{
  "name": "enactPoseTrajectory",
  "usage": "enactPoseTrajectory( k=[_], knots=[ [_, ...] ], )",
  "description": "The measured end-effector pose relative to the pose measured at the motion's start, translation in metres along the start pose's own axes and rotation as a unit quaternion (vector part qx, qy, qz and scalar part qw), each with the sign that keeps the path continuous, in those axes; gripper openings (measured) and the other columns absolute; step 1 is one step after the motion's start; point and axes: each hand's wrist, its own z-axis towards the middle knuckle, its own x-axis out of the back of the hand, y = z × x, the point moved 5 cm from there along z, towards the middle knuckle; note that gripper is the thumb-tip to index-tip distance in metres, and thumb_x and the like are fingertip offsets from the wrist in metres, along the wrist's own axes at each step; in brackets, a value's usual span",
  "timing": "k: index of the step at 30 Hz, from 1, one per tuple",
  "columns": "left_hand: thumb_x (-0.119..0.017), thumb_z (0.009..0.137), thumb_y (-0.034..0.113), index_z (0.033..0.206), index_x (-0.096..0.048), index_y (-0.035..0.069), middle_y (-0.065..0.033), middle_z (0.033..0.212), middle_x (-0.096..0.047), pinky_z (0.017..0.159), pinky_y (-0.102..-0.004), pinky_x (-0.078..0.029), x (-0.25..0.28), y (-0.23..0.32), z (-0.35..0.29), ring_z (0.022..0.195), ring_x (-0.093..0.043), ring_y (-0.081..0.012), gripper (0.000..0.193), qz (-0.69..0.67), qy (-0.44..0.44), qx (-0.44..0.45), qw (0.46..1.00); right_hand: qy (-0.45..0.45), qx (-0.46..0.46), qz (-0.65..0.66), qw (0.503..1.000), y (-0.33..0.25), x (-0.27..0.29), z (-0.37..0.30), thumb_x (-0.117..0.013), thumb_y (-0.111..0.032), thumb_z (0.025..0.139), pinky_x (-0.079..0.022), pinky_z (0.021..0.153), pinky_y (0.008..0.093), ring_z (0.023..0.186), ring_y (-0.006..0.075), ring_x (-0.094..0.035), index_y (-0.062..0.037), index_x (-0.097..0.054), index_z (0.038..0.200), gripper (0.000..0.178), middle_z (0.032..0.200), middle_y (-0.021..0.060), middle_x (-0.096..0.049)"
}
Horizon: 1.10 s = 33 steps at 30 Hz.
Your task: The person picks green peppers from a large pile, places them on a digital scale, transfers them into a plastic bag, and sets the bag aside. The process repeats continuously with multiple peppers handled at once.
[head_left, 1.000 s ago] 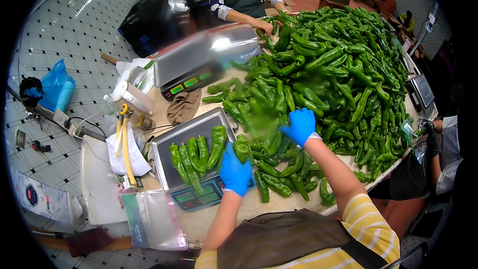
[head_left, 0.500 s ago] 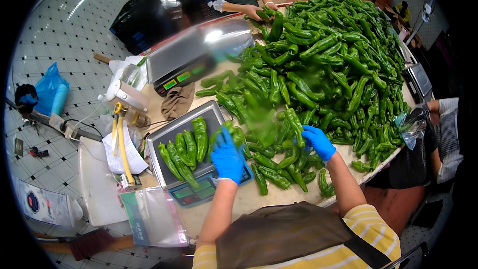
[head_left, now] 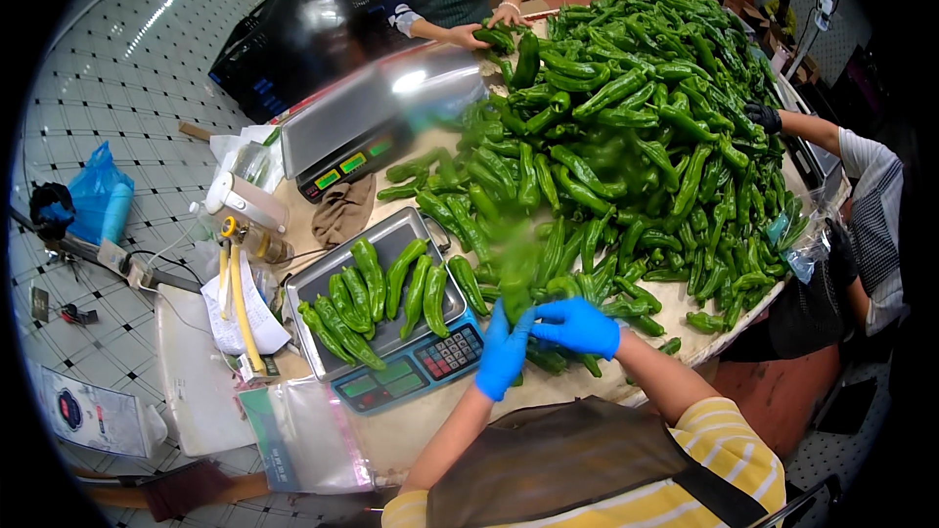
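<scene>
Both gloved hands meet on one pepper (head_left: pixel 516 286) at the pile's near edge; left hand (head_left: pixel 504 357) fingers clamp it from below, right hand (head_left: pixel 579 325) fingers pinch alongside, steadying it; scale (head_left: pixel 391 318) lies just left.

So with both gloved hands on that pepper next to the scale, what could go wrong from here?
1. The left hand and right hand meet on a blurred pepper, so how firm the hold is cannot be told; it might slip.
2. Peppers on the scale tray lie over its front left edge, like this one; adding more could push them off.
3. The pile reaches the table edge, so stray peppers may fall off.
</scene>
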Motion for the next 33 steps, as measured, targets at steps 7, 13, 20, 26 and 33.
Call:
enactPoseTrajectory(
  k=[7, 13, 20, 26, 33],
  knots=[
    [-0.053, 0.085, 0.002, 0.15, -0.018, -0.004, -0.0332, 0.138, -0.04, 0.098, -0.0472, -0.042, 0.092, 0.093, -0.01, 0.117, -0.048, -0.0493, 0.075, 0.46, 0.283, -0.2, 0.817, 0.308, 0.055, -0.207, 0.927, 0.023, 0.089, 0.075, -0.072, -0.026, 0.081, -0.052, 0.079, 0.0453, 0.094, 0.0368, -0.064, -0.0068, -0.062, 0.111, 0.037, 0.107, 0.016, -0.064],
    [-0.063, 0.083, 0.016, 0.147, -0.024, -0.006, -0.0283, 0.127, -0.046, 0.095, -0.0487, -0.042, 0.142, 0.068, -0.008, 0.112, -0.05, -0.0441, 0.078, 0.608, 0.251, -0.007, 0.753, 0.287, -0.093, -0.305, 0.903, 0.04, 0.077, 0.15, -0.072, -0.036, 0.082, -0.052, 0.079, 0.0479, 0.092, 0.0395, -0.064, -0.0043, -0.043, 0.133, 0.067, 0.11, 0.0211, -0.062],
    [-0.071, 0.079, 0.016, 0.142, -0.042, 0.002, -0.0224, 0.128, -0.047, 0.1, -0.048, -0.037, 0.122, 0.093, -0.045, 0.116, -0.046, -0.0408, 0.07, 0.528, 0.314, -0.182, 0.768, 0.223, -0.177, -0.424, 0.86, 0.046, 0.081, 0.187, -0.073, -0.045, 0.079, -0.054, 0.066, 0.0443, 0.075, 0.0326, -0.069, -0.0016, -0.026, 0.148, 0.094, 0.083, 0.0181, -0.069],
    [-0.07, 0.078, 0.005, 0.132, -0.054, 0.002, -0.0197, 0.124, -0.054, 0.097, -0.043, -0.042, 0.106, 0.089, -0.086, 0.114, -0.052, -0.0364, 0.056, 0.431, 0.317, -0.25, 0.807, 0.269, -0.121, 0.207, 0.933, 0.06, 0.104, 0.185, -0.063, -0.037, 0.083, -0.05, 0.051, 0.0373, 0.056, 0.024, -0.063, -0.0019, -0.061, 0.102, 0.04, 0.076, 0.0181, -0.067],
    [-0.069, 0.077, -0.003, 0.125, -0.06, 0.004, -0.0165, 0.117, -0.058, 0.091, -0.0386, -0.046, 0.071, 0.064, -0.099, 0.106, -0.058, -0.033, 0.049, 0.339, 0.236, -0.272, 0.869, 0.368, 0.105, 0.404, 0.831, -0.027, 0.226, 0.206, -0.067, -0.028, 0.091, -0.052, 0.066, 0.0325, 0.084, 0.0225, -0.066, -0.0003, -0.054, 0.12, 0.043, 0.1, 0.0139, -0.066]
  ],
)
